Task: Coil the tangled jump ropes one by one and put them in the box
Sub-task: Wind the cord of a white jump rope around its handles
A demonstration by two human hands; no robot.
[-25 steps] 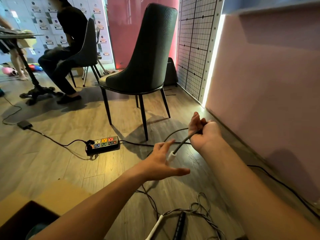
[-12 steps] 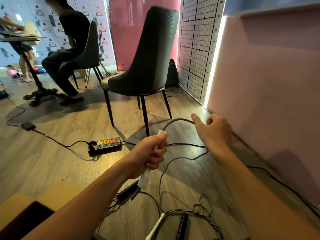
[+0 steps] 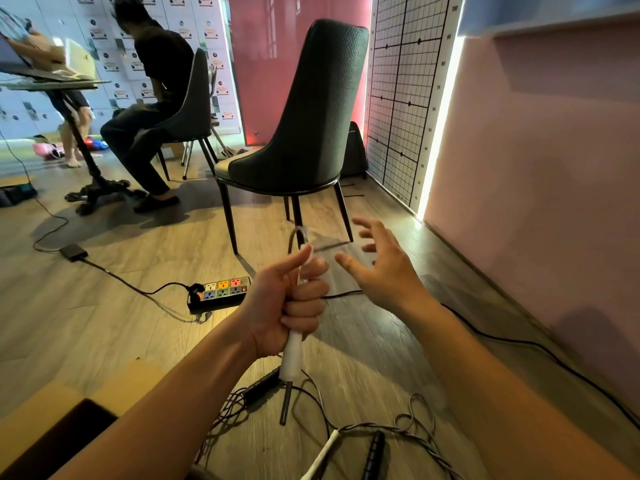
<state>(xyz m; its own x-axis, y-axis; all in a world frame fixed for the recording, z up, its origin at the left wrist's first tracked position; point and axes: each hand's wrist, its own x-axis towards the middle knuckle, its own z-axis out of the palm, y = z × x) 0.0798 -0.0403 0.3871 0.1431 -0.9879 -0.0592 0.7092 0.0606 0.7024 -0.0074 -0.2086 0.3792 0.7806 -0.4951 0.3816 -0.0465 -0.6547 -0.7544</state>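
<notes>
wood floor (image 3: 104, 323) | left hand (image 3: 284, 306) fisted on white handle (image 3: 292, 358) | right hand (image 3: 384, 268) spread, blurred

The handle (image 3: 292, 355) in the left hand's (image 3: 284, 306) grip is white, with a dark grey stub below it. Beyond the grip stands a black chair (image 3: 301, 126) with textured upholstery; left of it, a black power strip (image 3: 219, 293) shows orange, blue and perhaps green sockets.

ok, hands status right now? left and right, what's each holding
Left hand: closed in a fist around the white jump rope handle.
Right hand: open, fingers spread, holding nothing.
</notes>
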